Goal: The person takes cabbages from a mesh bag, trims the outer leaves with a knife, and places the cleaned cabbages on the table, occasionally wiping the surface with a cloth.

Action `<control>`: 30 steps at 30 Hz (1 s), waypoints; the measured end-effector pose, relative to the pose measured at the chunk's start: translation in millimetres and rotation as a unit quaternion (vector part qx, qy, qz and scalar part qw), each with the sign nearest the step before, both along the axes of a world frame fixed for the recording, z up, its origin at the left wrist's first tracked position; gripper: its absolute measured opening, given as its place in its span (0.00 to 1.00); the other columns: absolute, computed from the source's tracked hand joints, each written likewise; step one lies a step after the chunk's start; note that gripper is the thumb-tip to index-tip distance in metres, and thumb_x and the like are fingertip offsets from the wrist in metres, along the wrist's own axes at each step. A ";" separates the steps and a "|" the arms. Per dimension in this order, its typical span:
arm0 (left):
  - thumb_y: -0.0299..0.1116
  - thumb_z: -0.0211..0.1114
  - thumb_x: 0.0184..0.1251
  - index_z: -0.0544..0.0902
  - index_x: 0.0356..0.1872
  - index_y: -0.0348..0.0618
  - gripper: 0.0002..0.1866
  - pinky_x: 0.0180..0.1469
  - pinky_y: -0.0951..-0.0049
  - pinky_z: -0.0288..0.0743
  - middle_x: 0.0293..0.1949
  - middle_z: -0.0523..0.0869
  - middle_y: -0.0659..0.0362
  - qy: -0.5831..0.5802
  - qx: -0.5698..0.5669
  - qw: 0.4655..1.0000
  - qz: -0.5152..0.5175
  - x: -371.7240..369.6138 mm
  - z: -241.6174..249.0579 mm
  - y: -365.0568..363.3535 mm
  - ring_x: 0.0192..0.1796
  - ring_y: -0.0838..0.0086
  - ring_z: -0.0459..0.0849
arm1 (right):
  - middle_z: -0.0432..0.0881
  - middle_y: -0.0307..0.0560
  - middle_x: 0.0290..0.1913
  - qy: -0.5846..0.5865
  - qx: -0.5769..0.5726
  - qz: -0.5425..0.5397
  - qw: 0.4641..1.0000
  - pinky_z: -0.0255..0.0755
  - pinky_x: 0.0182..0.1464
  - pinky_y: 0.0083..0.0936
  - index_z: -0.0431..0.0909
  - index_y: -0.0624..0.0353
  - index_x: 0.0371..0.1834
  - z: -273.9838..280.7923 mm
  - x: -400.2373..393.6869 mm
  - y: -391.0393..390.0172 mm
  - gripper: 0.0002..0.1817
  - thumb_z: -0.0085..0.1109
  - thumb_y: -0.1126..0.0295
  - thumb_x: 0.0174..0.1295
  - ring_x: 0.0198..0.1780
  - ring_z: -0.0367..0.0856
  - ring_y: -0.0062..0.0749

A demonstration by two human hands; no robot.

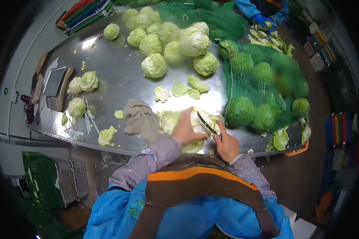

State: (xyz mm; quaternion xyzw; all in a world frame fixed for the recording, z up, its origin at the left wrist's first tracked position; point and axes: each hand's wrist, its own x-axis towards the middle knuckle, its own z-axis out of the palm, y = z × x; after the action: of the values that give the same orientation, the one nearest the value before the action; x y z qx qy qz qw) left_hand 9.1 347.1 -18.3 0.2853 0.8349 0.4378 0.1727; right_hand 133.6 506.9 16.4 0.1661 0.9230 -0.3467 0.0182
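Near the table's front edge, my left hand (187,130) grips a pale trimmed cabbage (198,124), thumb on the near side and fingers over the top. Closed around the handle of a knife, my right hand (226,144) is just right of it. The knife's dark curved blade (205,122) lies against the cabbage's right side. Outer leaves (193,147) show beneath my left hand, and another pale green cabbage or leaf clump (169,120) sits to its left. A crumpled grey cloth (139,118) lies left of that. Cut leaves (198,84) are scattered farther back.
Several cabbages (152,44) are piled at the back. A green mesh bag (254,85) full of cabbages stands at right. A scale (56,85) and smaller cabbages (83,82) are at left. Beyond, a co-worker's blue-gloved hand (262,20) handles leaves. Green crates (40,179) stand below left.
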 end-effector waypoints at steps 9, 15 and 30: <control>0.45 0.80 0.36 0.53 0.66 0.29 0.58 0.68 0.59 0.58 0.63 0.61 0.36 -0.002 -0.042 0.999 0.020 12.2 7.1 11.6 0.67 0.46 0.60 | 0.82 0.61 0.36 -0.034 -0.036 -0.045 0.998 0.71 0.45 0.44 0.64 0.58 0.65 -31.4 -41.2 3.6 0.26 0.42 0.54 0.69 0.40 0.80 0.58; 0.45 0.79 0.36 0.52 0.67 0.31 0.59 0.68 0.59 0.59 0.64 0.59 0.36 0.028 -0.048 0.998 0.031 12.9 5.8 13.6 0.68 0.46 0.59 | 0.81 0.67 0.41 -0.032 -0.063 -0.080 0.994 0.70 0.49 0.47 0.68 0.57 0.62 -21.6 -47.8 4.2 0.27 0.43 0.51 0.67 0.45 0.79 0.60; 0.44 0.78 0.37 0.55 0.65 0.35 0.54 0.63 0.60 0.64 0.58 0.64 0.42 0.069 -0.026 0.995 0.068 18.5 -17.5 -4.7 0.62 0.48 0.65 | 0.83 0.60 0.34 -0.053 0.160 0.047 0.985 0.76 0.43 0.43 0.83 0.58 0.34 -23.8 -139.1 18.2 0.10 0.54 0.72 0.52 0.40 0.82 0.55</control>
State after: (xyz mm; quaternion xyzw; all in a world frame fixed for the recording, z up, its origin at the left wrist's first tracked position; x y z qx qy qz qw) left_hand 27.6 342.4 -35.7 0.2532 0.8733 0.4060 0.0919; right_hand -5.5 525.0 -7.4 0.1418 0.9710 -0.1843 0.0564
